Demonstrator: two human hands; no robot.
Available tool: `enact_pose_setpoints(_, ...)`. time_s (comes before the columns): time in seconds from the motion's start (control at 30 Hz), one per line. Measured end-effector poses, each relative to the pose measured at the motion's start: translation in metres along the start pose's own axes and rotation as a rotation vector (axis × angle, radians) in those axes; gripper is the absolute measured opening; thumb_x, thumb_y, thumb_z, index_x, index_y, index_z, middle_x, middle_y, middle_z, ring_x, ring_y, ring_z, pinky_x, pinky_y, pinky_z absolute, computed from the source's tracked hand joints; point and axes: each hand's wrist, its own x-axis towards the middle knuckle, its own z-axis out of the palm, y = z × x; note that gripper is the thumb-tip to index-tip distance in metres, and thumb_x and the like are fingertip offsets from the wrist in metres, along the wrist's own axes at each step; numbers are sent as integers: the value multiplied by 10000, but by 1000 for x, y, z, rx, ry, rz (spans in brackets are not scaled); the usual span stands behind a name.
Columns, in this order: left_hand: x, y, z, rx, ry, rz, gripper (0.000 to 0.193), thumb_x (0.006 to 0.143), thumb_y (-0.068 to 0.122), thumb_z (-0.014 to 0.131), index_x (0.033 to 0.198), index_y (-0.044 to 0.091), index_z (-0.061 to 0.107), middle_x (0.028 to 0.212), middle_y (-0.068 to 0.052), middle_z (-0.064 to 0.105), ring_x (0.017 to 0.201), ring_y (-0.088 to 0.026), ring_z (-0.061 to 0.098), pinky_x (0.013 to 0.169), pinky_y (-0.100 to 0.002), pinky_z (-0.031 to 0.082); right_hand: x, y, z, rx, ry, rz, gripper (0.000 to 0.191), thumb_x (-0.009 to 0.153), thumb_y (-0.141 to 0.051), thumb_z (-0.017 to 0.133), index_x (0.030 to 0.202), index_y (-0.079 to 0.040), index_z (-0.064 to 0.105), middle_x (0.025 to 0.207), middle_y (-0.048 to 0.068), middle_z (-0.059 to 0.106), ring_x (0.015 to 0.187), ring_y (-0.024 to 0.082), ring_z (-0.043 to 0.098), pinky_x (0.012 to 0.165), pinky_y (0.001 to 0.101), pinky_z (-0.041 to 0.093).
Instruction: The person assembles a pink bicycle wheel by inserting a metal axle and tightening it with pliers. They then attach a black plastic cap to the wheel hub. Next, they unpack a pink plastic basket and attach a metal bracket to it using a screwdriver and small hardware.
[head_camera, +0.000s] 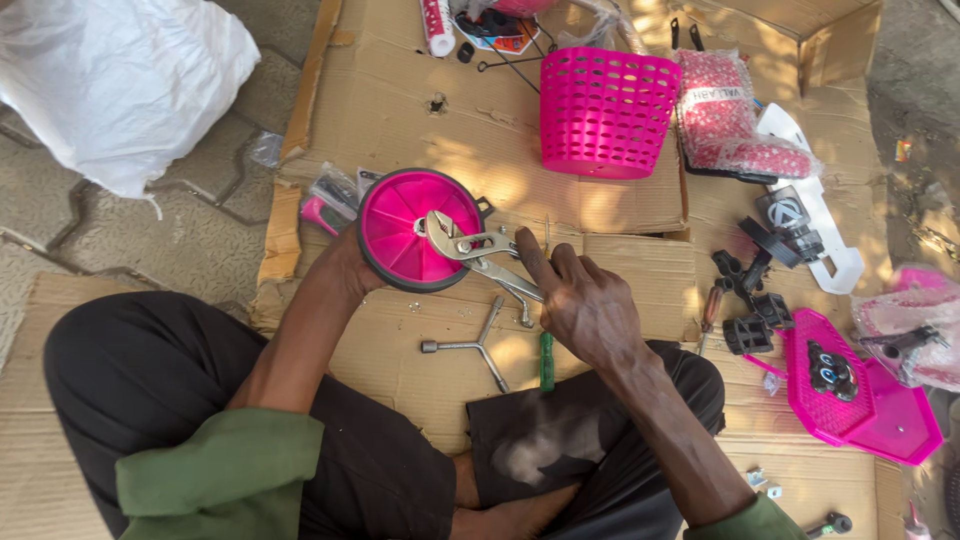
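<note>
Cardboard (430, 120), flattened and creased, is covering the ground where a person is sitting cross-legged in dark trousers and green sleeves. The left hand (345, 262) is reaching behind a pink training wheel (418, 228) with a black tyre and is holding it on edge, its ribbed face tilted toward the camera; the fingers are lying hidden behind the wheel, so whether they are spread or curled cannot be told. The right hand (580, 305) is curling around the handles of a pair of silver slip-joint pliers (478, 250), with the index finger stretched along the upper handle and the other fingers pressed together around the lower one. The pliers' head is sitting at the hub of the wheel, apparently closing on the fitting there.

Just below the wheel, a Y-shaped socket wrench (470, 346) is lying flat on the cardboard, and a green-handled screwdriver (546, 360) is lying near it, partly under the right hand. Above and to the right of the wheel, a pink plastic basket (605, 112) is standing on its side. Beyond the basket, further right of the wheel, a pink glittery seat (725, 120) in clear wrap is resting against a white plastic part (825, 235). Black pedals (752, 322) and a pink perforated panel (850, 400) are lying well to the right of the wheel. A white sack (115, 85) is sitting on the paving far up and left of the wheel.
</note>
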Motion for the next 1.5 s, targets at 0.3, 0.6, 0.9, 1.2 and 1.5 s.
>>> enact_pose_setpoints(0.3,-6,-6,12,-189,127,63,347,1002,261,573,1178,-30,643,1106,-209,722,951,-285,752,833,-460,644,3,6,4,9,64,29,762,759,-35,706,1487,-156,517,801,31,544,685,179,646,590,353,563)
enact_pose_setpoints(0.6,0,-13,5,-422,61,167,291,943,14,681,1217,-65,619,1156,-214,712,1008,-283,742,921,-424,647,-9,-7,25,79,156,140,796,765,11,681,1522,-116,473,796,30,535,698,172,621,582,351,542)
enact_pose_setpoints(0.9,-5,26,12,37,-157,561,410,946,129,711,1284,-54,566,1105,-154,721,924,-222,757,802,-362,662,-44,-91,25,1508,-34,687,497,1038,-261,506,1450,18,515,761,69,618,586,139,613,502,282,552)
enact_pose_setpoints(1.2,4,32,17,233,-2,572,312,1034,179,651,1257,-32,594,854,-23,684,698,-93,698,607,-242,597,-24,-108,-24,1757,-233,950,527,1046,-315,570,1498,-45,554,809,84,601,610,225,571,546,378,471)
enact_pose_setpoints(1.5,8,36,15,276,35,463,303,1011,194,684,1208,-30,627,789,8,658,642,-68,662,552,-222,550,-10,-102,-38,2282,-483,774,690,985,-389,531,1544,-17,371,1463,183,582,1351,270,546,1054,470,495)
